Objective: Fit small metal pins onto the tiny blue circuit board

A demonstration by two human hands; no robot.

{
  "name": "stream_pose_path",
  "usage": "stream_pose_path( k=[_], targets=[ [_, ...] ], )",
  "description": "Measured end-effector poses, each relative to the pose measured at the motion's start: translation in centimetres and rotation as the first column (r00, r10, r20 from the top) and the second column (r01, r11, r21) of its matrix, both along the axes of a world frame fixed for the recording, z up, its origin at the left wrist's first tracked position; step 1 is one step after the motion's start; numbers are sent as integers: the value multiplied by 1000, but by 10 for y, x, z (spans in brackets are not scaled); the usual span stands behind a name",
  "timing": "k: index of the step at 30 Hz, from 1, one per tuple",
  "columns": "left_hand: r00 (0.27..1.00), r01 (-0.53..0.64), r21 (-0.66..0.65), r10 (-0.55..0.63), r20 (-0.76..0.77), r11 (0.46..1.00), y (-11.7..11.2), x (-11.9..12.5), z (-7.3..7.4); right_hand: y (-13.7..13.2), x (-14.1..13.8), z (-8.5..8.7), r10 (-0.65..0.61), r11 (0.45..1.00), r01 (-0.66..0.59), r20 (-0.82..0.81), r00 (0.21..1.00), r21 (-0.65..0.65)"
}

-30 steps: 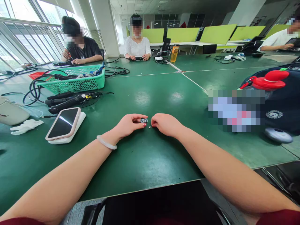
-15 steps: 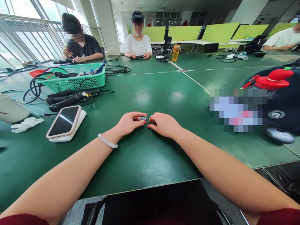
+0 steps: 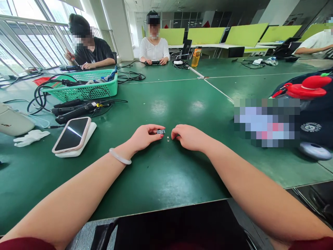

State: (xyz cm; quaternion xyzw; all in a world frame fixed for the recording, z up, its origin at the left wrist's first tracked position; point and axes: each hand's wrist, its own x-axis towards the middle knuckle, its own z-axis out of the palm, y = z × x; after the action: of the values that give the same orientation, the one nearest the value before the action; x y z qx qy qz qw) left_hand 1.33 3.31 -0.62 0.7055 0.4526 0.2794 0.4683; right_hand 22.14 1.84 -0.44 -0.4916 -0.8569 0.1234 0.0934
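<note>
My left hand (image 3: 145, 136) rests low over the green table, thumb and fingers closed on a small dark piece with white markings (image 3: 160, 132) that looks like a tiny circuit board. Just to the right of that piece, a tiny white rectangular part (image 3: 168, 139) lies on the table between my hands. Beside it is my right hand (image 3: 188, 137), fingers bent downward and a little apart, with nothing visible in them. It does not touch the white part. Its palm side is hidden.
To the left are a phone (image 3: 73, 134) on a white box, black handheld devices with cables (image 3: 75, 113), and a green basket (image 3: 83, 91). A crumpled tissue (image 3: 31, 138) lies farther left. A dark bag (image 3: 312, 118) and a mouse (image 3: 315, 151) are on the right. People sit across the table.
My right hand has moved right, away from my left hand, and its pinch has loosened. The tiny white part now shows on the table between them. The left hand keeps its hold.
</note>
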Motion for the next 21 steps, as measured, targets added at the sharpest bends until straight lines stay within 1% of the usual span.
stream_pose_path(
  k=[2,4,7,11,13,17,21],
  targets=[
    [1000,4,-1,-4,10,1000,1,0,-1,-2,-4,1,-57,998,57,2,998,18],
    [1000,4,-4,-4,18,1000,1,0,-1,-4,-11,1,-83,996,82,13,996,37],
    [1000,0,-3,0,0,1000,-1,1,0,-6,-19,-2,-67,996,65,31,997,60],
    [1000,-9,0,9,-15,1000,-2,2,3,-4,-18,-4,-2,998,0,29,1000,62],
    [1000,-3,-3,3,-8,1000,-2,2,2,-4,-16,-5,-10,998,9,20,1000,56],
    [1000,5,-6,-5,17,1000,-1,1,1,-4,-21,-7,-77,993,78,-5,997,86],
    [999,5,-20,-4,39,1000,-1,2,2,-3,-25,-11,-43,994,46,-24,999,98]
  ],
)
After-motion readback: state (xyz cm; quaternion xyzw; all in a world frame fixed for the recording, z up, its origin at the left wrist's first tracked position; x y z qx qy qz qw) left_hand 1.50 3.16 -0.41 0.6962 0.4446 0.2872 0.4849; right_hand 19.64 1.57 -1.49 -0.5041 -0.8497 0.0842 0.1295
